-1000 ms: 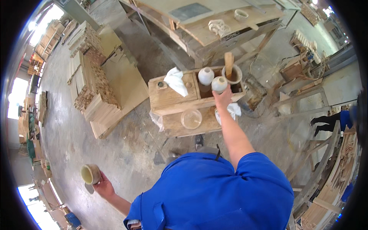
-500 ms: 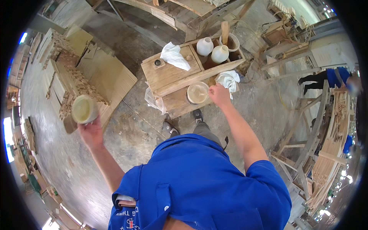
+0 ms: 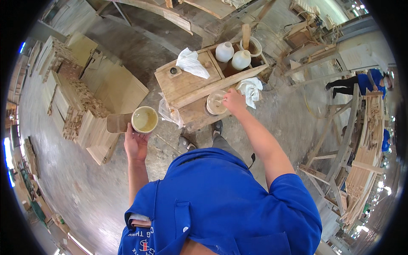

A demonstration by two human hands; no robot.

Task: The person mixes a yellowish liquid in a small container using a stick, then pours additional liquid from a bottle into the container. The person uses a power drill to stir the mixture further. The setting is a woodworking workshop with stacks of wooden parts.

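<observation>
My left hand [image 3: 137,143] is closed round a round tub [image 3: 145,119] with yellowish contents, held up to the left of the workbench. A flat brown piece with rounded corners [image 3: 119,123] sticks out beside that tub, at the same hand; how it is held is hidden. Over a second, whitish tub [image 3: 211,111] on the low wooden bench, my right hand [image 3: 234,101] is closed on a thin pale stick [image 3: 220,100], whose end reaches into the tub. A crumpled white cloth [image 3: 250,90] lies just right of that hand.
Behind the tub stands a wooden box [image 3: 193,90] with a white cloth [image 3: 191,63] on top. Its compartment holds two white bottles [image 3: 224,52] and a white container [image 3: 256,46]. Stacked boards [image 3: 100,136] lie left; a wooden rack [image 3: 346,144] and another person [image 3: 361,83] are right.
My left hand has brought the tub and the brown piece rightward, closer to the bench. My right hand has shifted slightly left and up, over the whitish tub.
</observation>
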